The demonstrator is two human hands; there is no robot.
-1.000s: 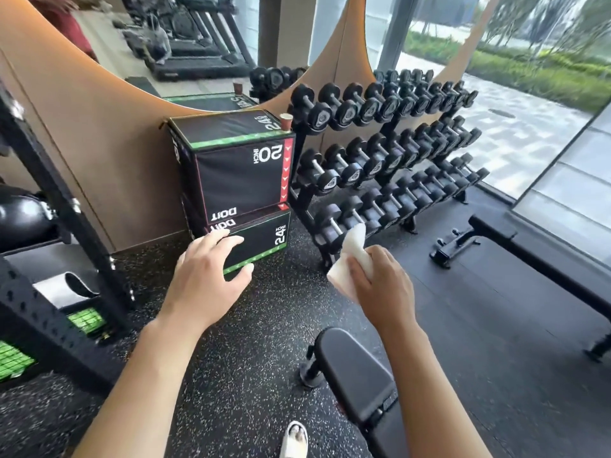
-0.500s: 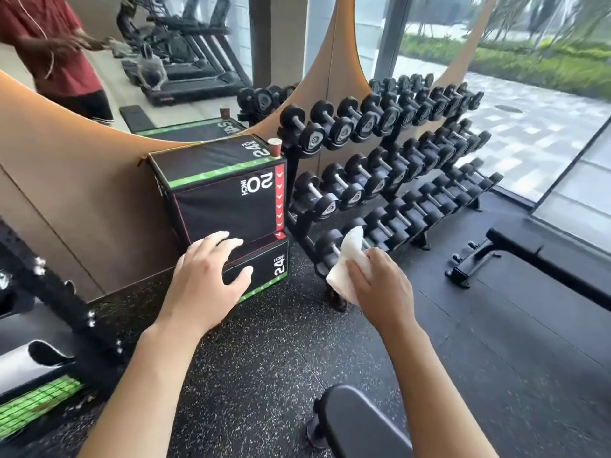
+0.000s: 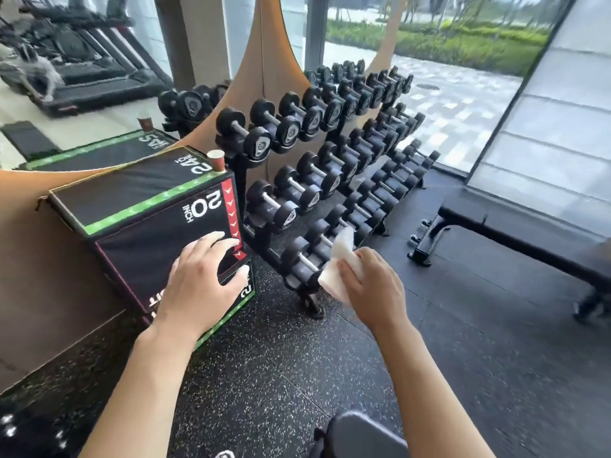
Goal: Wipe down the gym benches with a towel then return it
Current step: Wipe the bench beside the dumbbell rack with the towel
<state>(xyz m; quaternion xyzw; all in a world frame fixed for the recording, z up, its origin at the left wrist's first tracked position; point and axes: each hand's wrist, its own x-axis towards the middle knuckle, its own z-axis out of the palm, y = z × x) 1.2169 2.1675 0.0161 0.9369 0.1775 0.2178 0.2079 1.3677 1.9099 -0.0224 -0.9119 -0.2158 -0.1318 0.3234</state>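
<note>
My right hand point(image 3: 372, 285) grips a folded white towel point(image 3: 337, 262), held up in front of the low end of the dumbbell rack. My left hand point(image 3: 201, 279) hovers open, fingers spread, in front of the black plyo box point(image 3: 139, 206); whether it touches the box I cannot tell. One black flat bench point(image 3: 529, 233) stands on the floor at the right. The padded end of another bench point(image 3: 360, 434) shows at the bottom edge, just below my right forearm.
A three-tier rack of black dumbbells point(image 3: 330, 160) runs from centre toward the window. A paper cup point(image 3: 216, 160) stands on the plyo box's top corner. Mirrors behind reflect treadmills. Black speckled rubber floor point(image 3: 264, 375) lies between box, rack and benches.
The view has swung right and lifted: the squat rack at the left has left the frame and the near bench has dropped to the bottom edge. Both hands keep their pose, towel still held.
</note>
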